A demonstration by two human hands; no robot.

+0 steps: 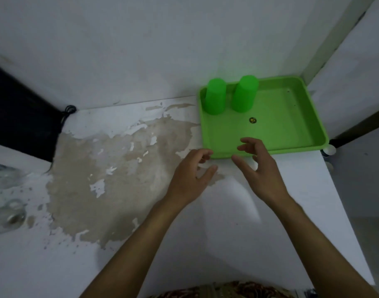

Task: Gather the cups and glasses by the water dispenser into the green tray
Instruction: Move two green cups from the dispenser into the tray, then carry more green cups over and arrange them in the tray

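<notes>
Both forearms enter from the bottom edge, bare, above a strip of patterned fabric (223, 290). My left hand (191, 177) hovers over the white tabletop (205, 233) just short of the tray's near-left corner; fingers are curled loosely with the thumb spread, and it holds nothing. My right hand (259, 166) hovers at the near rim of the green tray (291, 125), fingers splayed and slightly bent, fingertips over the rim, palm empty. I cannot tell whether either hand touches the tray.

Tray position: far-right part of the tabletop, in the corner against the white wall (141, 50). Its long axis runs roughly left to right, skewed a little clockwise. A small dark round mark (252, 120) sits near the centre of its floor.

Tray contents: the left green cup (215, 96) and the right green cup (245, 94), both inverted, mouth down and base up, long axes upright. They stand side by side in the far-left part of the tray, close together but apart.

Left of the tray, a large patch of peeled, brownish surface (119, 179) covers the tabletop. A clear glassy object (5, 211), blurred, lies at the left edge of the view, well apart from the tray.
</notes>
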